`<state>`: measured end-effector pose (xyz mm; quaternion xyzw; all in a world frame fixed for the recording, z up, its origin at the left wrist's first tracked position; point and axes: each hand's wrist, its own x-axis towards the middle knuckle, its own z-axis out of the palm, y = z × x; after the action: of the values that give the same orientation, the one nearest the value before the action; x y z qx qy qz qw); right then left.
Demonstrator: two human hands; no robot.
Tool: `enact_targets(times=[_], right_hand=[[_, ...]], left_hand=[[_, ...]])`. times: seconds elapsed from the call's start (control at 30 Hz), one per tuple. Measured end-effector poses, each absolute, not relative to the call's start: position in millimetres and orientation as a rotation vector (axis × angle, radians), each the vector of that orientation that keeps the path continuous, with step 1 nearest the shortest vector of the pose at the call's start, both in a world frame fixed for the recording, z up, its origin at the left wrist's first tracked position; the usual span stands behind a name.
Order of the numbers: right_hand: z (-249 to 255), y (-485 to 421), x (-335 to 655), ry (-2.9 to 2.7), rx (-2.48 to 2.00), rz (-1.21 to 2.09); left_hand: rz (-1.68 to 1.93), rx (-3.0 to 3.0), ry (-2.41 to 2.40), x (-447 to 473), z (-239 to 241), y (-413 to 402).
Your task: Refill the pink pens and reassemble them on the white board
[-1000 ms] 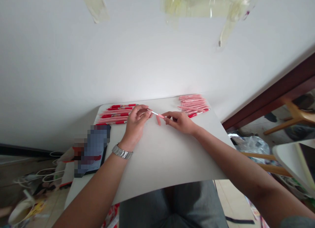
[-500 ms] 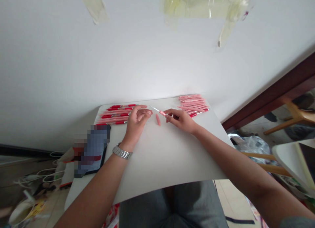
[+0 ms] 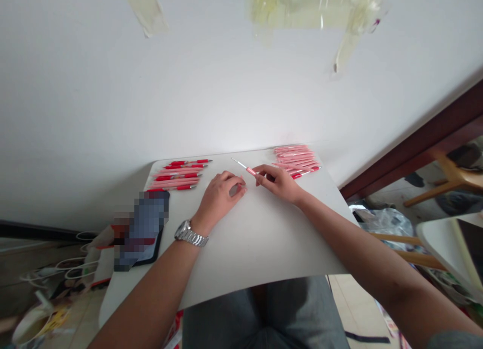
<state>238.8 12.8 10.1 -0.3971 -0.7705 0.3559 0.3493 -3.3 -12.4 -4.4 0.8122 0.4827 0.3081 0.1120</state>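
Note:
My right hand (image 3: 278, 182) pinches a half-assembled pen (image 3: 250, 171) by its pink section. A thin whitish refill sticks out of it, bare, up and to the left. My left hand (image 3: 225, 190), wearing a steel watch, is lowered to the table with thumb and fingertips closed around a short pink pen barrel (image 3: 242, 178), mostly hidden by the fingers. Left of that hand lies a row of red pens and pink pens (image 3: 177, 177). Beyond my right hand is a pile of pink pens (image 3: 296, 155), with a red pen at its near edge.
The white table (image 3: 245, 248) stands against a wall with tape on it. A phone (image 3: 145, 228), blurred by pixels, lies at the table's left edge. Cables (image 3: 56, 268) are on the floor at left. A wooden chair (image 3: 449, 175) stands at far right.
My left hand has moved down and right and closed on the short pink barrel, which was lying loose on the table. My right hand has barely moved, still holding the half-assembled pen.

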Motion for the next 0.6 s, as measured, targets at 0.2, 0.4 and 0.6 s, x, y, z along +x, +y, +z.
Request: enact_targets(times=[0.2, 0.4, 0.6], right_hand=[[11, 11, 238, -1.997, -1.048, 0.931], [12, 10, 237, -2.036, -1.076, 0.919], [9, 10, 237, -2.105, -1.078, 0.909]], left_hand=[[1.105, 2.120, 1.396, -7, -5, -10], [1.620, 1.327, 1.173, -7, -4, 3], [1.763, 0.784, 0.878, -9, 5, 6]])
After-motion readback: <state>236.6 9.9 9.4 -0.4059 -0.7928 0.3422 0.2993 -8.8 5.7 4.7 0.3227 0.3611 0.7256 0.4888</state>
